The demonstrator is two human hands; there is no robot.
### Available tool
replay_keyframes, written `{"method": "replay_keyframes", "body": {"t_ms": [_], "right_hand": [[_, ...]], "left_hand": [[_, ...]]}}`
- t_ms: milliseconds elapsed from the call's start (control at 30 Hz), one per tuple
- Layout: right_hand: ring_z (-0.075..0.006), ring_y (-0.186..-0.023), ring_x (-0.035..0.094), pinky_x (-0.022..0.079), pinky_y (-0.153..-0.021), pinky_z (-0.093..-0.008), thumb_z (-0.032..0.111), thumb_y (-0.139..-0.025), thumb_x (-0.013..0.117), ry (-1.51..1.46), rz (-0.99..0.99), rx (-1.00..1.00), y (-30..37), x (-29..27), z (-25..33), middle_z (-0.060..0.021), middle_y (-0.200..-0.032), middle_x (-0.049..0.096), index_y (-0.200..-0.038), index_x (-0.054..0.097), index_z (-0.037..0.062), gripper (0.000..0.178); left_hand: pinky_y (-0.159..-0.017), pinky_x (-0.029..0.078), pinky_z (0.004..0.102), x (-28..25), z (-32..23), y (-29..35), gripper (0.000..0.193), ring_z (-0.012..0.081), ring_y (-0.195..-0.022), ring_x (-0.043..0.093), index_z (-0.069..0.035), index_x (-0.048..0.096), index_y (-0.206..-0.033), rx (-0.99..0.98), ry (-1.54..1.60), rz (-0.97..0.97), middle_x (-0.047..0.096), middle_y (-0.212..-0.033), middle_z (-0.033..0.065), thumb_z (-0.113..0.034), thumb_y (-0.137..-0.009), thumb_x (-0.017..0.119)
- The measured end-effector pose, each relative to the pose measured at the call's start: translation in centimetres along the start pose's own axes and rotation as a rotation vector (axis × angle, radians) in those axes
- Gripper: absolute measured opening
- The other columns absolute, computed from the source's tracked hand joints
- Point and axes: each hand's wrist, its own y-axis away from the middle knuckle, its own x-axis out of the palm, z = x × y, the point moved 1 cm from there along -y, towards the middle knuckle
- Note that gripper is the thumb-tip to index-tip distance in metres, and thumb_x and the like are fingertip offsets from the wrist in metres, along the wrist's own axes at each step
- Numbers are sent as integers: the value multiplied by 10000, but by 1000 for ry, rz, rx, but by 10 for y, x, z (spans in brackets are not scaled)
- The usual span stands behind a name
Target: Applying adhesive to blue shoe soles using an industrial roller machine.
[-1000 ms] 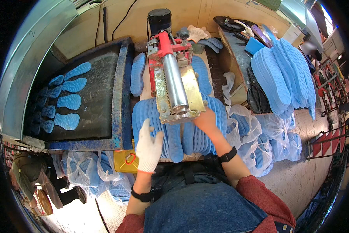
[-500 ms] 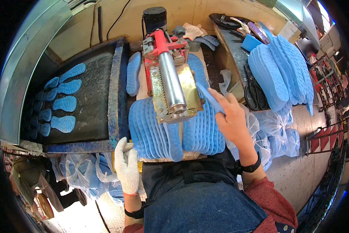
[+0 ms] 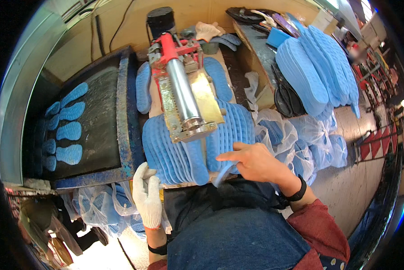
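Smooth, glossy metal cylinder; matt, ridged foam-like shoe soles; knitted cloth glove; shiny plastic bags; matt denim apron.

The soles are blue, the sleeve red.

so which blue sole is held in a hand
The one sole gripped in the right hand, showing as a thin curved strip; the packed rows and other soles are outside its grip.

held sole partly hidden under right hand
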Motion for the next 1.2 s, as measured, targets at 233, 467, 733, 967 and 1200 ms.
{"method": "replay_keyframes", "body": {"t_ms": [233, 467, 733, 967, 1200], "right_hand": [[-174, -930, 614, 503, -840, -297, -20, -703, 517, -1388, -412, 601, 35, 18, -83, -77, -1110, 634, -1290, 543, -3, 588], [-173, -992, 591, 481, -900, -321, 15, -778, 572, -1628, -466, 432, -18, 85, -72, -88, -1099, 619, -1356, 461, 39, 589], [-174, -976, 586, 450, -880, -312, 47, -889, 504, -842, -831, 311, 36, 86, -165, -92, -1045, 645, -1249, 475, 39, 362], [-225, -1000, 618, 458, -909, -337, 104, -893, 582, -728, -716, 532, 26, 108, -167, -120, -1049, 676, -1224, 497, 43, 346], [-298, -897, 605, 452, -826, -412, 364, -760, 750, -177, -627, 521, 5, 86, -154, -74, -867, 664, -1139, 549, 86, 511]], "left_hand": [[-748, 526, 251, 26, -21, 2, 340, 143, -813, 635, 30, 534, -1262, -235, 155, 444, 632, -1037, 128, -73, -939, 555], [-1040, 389, 345, 142, -4, -12, 698, 230, -1201, 508, 54, 335, -1406, -279, 197, 848, 508, -1317, 172, -215, -856, 670], [-998, 409, 321, 107, -10, -11, 829, 217, -1159, 533, 61, 362, -1407, -476, 394, 727, 540, -1292, 121, -222, -742, 769], [-1020, 389, 322, 112, -16, -9, 830, 232, -1179, 529, 70, 365, -1400, -475, 346, 658, 528, -1313, 132, -192, -726, 773], [-1029, 385, 326, 116, -13, -12, 850, 240, -1183, 530, 70, 359, -1405, -481, 328, 659, 530, -1315, 133, -195, -717, 782]]}}
